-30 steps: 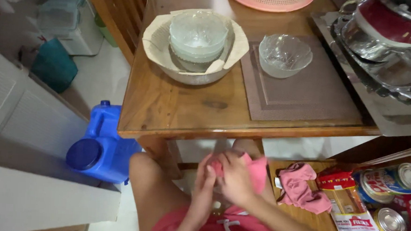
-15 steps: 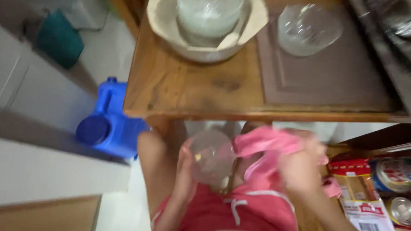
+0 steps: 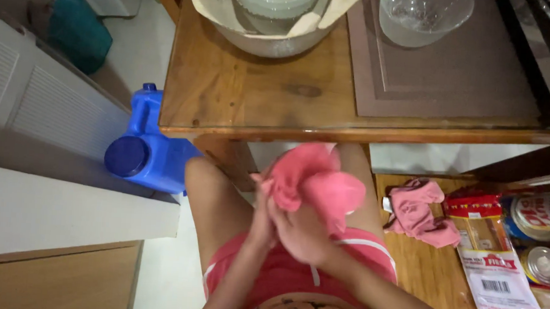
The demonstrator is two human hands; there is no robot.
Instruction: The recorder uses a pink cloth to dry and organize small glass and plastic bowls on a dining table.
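red-white packet (image 3: 493, 272) lower right | label tins (image 3: 541, 240) beside

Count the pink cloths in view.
2. One pink cloth is bunched in both hands over the lap; the other pink cloth lies crumpled on the wooden bench to the right.

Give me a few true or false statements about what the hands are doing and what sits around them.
1. Both hands, left hand and right hand, are bunched around a pink cloth. True.
2. A clear glass bowl sits on the brown mat on the wooden table. True.
3. The jug beside the table is green. False: the jug is blue.
4. A second pink cloth lies on the low wooden surface at the person's right. True.
5. The hands rest on the tabletop. False: they are below the table edge, above the lap.
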